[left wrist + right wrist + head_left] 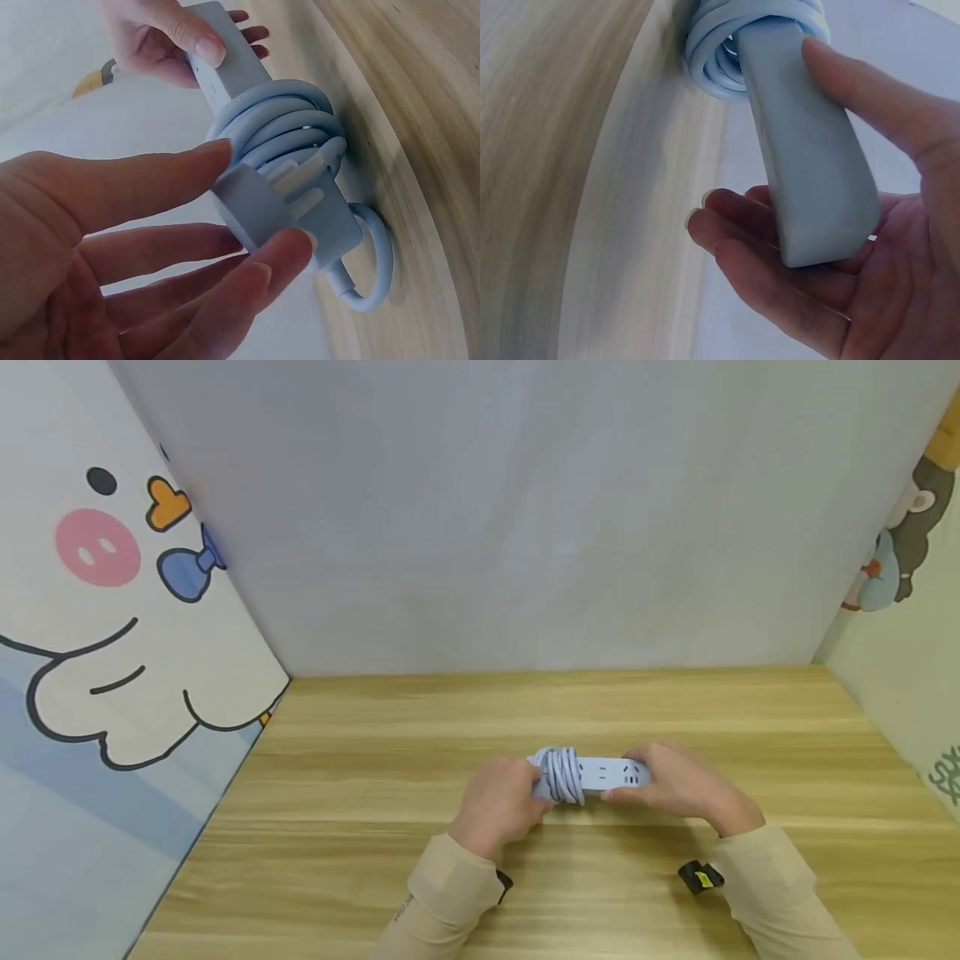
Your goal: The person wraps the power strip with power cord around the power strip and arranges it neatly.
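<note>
A pale blue power strip [602, 772] spans the gap between the two hands, its socket face upward in the head view. Its cord [289, 124] is wound in several loops around the strip's left end. The thumb and fingers of my left hand [498, 802] pinch the plug [259, 206], whose flat prongs show beside the coils. Below the plug, a short loop of cord leaves the strip's end. My right hand [678, 781] grips the opposite end, thumb on one long edge and fingers around the other. The right wrist view shows the strip's smooth side [810, 157].
Under the hands lies a wood-grain table [360, 760]. A plain pale wall [525, 527] rises behind it, with cartoon-printed panels at left [97, 610] and right [900, 652]. Black straps, one with a yellow mark [703, 880], sit by the sleeves.
</note>
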The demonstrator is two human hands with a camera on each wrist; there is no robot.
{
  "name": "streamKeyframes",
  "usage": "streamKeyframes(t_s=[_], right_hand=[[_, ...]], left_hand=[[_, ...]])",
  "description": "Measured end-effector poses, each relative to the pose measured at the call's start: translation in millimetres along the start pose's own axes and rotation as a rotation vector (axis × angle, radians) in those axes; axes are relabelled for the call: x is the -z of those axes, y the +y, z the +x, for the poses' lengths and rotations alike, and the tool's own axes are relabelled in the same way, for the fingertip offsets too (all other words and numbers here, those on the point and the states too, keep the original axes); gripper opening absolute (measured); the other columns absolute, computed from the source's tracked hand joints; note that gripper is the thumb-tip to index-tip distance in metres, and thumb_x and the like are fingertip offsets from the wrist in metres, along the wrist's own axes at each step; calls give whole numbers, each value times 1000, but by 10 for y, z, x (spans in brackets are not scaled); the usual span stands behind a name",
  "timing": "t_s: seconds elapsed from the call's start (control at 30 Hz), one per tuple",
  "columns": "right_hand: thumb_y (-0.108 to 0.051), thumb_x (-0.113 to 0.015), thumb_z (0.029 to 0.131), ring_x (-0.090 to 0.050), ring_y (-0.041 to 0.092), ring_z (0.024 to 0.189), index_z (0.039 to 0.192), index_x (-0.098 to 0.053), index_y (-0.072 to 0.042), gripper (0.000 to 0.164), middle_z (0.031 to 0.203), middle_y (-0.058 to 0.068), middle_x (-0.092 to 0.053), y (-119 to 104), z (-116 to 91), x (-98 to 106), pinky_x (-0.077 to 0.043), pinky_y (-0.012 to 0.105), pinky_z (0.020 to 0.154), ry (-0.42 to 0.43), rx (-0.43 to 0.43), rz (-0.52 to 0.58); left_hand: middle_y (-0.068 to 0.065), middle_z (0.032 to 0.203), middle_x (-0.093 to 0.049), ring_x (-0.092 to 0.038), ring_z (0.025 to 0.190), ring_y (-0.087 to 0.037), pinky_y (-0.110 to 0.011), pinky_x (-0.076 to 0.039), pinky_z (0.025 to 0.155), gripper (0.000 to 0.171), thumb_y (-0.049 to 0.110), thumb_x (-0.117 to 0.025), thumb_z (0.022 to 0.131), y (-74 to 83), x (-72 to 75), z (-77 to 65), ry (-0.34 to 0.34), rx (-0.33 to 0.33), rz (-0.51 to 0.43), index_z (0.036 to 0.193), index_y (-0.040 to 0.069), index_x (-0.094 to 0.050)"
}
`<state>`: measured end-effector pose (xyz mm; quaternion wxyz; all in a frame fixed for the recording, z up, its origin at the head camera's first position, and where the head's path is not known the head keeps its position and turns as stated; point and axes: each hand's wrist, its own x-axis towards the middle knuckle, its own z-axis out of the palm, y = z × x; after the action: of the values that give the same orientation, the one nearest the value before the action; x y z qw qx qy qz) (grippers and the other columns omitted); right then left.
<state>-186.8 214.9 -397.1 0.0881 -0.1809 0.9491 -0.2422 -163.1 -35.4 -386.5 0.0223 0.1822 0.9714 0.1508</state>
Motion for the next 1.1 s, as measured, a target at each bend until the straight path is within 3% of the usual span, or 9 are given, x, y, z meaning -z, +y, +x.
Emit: streamKeyframes(t_s=[0.17, 0.3, 0.43, 0.53, 0.67, 0.87, 1.1], right_hand=[[-52, -79, 83, -63, 12, 78, 118, -69, 4, 66, 96, 7, -73, -9, 10, -9, -55, 32, 69, -7, 28, -6], [-51, -78, 85, -66, 16, 87, 124, -65, 9, 73, 109, 16, -73, -29, 15, 13, -58, 40, 79, -28, 51, -29], [-47, -81, 83, -66, 19, 92, 123, -66, 9, 70, 113, 18, -73, -40, 7, 20, -57, 41, 81, -35, 75, -58], [-42, -85, 80, -66, 21, 94, 121, -69, 6, 65, 112, 16, -73, -50, 0, 13, -56, 38, 80, -34, 101, -56], [-39, -86, 79, -66, 22, 95, 120, -69, 5, 63, 113, 16, -73, -62, 1, 3, -57, 38, 80, -33, 125, -60], [-38, -87, 78, -66, 23, 95, 120, -69, 4, 62, 114, 18, -72, -65, 20, -6, -57, 38, 80, -27, 137, -85], [-32, -87, 77, -66, 31, 101, 125, -66, 6, 64, 123, 24, -68, -92, 6, 11, -58, 44, 87, -32, 152, -71]], left_hand=[[2, 79, -68, -52, 61, -9, -23, -39, 49, 24, 33, -79, 89, -47, 44, -2, 44, 17, -43, 101, 12, -77], [-1, 91, -76, -64, 70, -13, -26, -47, 54, 33, 37, -77, 90, -115, 102, -16, 86, 21, -13, 111, 12, -77], [-3, 96, -77, -66, 73, -16, -30, -49, 56, 34, 39, -77, 89, -186, 129, -31, 84, 31, 8, 108, 11, -77], [-2, 81, -73, -56, 63, -14, -29, -44, 52, 30, 40, -79, 87, -222, 130, -34, 56, 29, 22, 93, 11, -77], [1, 72, -67, -50, 58, -13, -27, -41, 50, 31, 41, -79, 87, -243, 136, -38, 31, 29, 29, 87, 11, -77], [0, 83, -74, -62, 67, -17, -29, -45, 52, 30, 41, -76, 90, -242, 162, -40, 55, 44, 39, 98, 12, -79], [0, 94, -78, -70, 74, -19, -31, -52, 56, 27, 39, -73, 93, -231, 195, -59, 136, 26, 54, 106, 16, -79]])
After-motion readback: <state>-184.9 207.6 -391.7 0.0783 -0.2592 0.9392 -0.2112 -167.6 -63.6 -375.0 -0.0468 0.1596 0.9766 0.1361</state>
